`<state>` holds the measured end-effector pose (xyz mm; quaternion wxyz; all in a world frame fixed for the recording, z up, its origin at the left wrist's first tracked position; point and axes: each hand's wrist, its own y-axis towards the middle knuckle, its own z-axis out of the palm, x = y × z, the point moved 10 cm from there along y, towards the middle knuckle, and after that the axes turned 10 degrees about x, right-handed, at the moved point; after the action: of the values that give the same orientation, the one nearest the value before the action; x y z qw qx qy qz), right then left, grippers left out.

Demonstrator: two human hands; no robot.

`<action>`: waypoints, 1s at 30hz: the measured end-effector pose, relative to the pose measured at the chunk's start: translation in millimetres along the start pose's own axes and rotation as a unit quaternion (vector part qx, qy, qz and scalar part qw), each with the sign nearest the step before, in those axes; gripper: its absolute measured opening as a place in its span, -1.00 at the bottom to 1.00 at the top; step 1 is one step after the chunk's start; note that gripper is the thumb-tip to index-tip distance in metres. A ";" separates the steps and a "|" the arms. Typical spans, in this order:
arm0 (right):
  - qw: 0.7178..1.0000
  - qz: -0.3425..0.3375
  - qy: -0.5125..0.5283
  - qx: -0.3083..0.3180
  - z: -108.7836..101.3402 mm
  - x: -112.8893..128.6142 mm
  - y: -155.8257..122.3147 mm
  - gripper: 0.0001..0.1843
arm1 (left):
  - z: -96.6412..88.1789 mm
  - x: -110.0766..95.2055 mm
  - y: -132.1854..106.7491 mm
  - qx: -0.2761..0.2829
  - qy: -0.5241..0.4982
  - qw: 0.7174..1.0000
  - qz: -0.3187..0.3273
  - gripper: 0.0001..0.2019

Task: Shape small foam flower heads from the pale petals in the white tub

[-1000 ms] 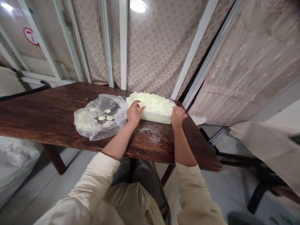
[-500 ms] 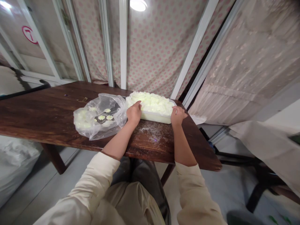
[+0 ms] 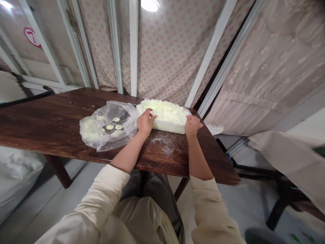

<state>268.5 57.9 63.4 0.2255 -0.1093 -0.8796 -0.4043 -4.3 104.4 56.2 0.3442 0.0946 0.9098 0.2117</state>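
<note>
A white plastic tub (image 3: pixel 169 127) stands on the brown wooden table, heaped above its rim with pale yellow-green flower heads or petals (image 3: pixel 169 112). At the tub's left front corner is my left hand (image 3: pixel 145 122), thumb and forefinger parted over the pale heap, nothing visible between them. My right hand (image 3: pixel 193 125) lies against the right front corner, its forefinger and thumb drawn together near the rim; what they pinch, if anything, is too small to tell. Left of the tub, a clear plastic bag (image 3: pixel 109 144) lies spread out with several loose pale flower heads (image 3: pixel 118 127) in it.
White crumbs and a tiny purple bit are scattered on the table (image 3: pixel 162 162) before the tub. Dotted curtains (image 3: pixel 165 51) hang behind the table's far edge. A large whitish bag (image 3: pixel 17 176) stands on the floor at left. Cloth-covered dark furniture (image 3: pixel 286 152) is at right.
My left thumb and forefinger have spread apart above the heap. The right hand, tub and plastic bag look the same.
</note>
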 end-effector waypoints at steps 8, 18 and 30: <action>1.000 -0.007 -0.010 -0.003 1.6 -0.5 0.6 -0.60 | 0.7 2.8 0.8 0.000 0.026 1.000 -0.015 -0.64; 1.000 0.002 -0.013 0.003 1.6 -0.3 0.5 -0.62 | -2.0 0.0 -0.8 -0.001 0.072 0.997 -0.010 -0.62; 1.000 0.006 -0.016 0.009 3.7 1.2 -0.7 -0.63 | -2.2 0.6 0.8 0.007 0.137 0.990 -0.029 -0.69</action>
<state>266.1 60.2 61.4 0.2149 -0.1187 -0.8859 -0.3937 -6.2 104.6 57.7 0.2214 0.0408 0.9521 0.2068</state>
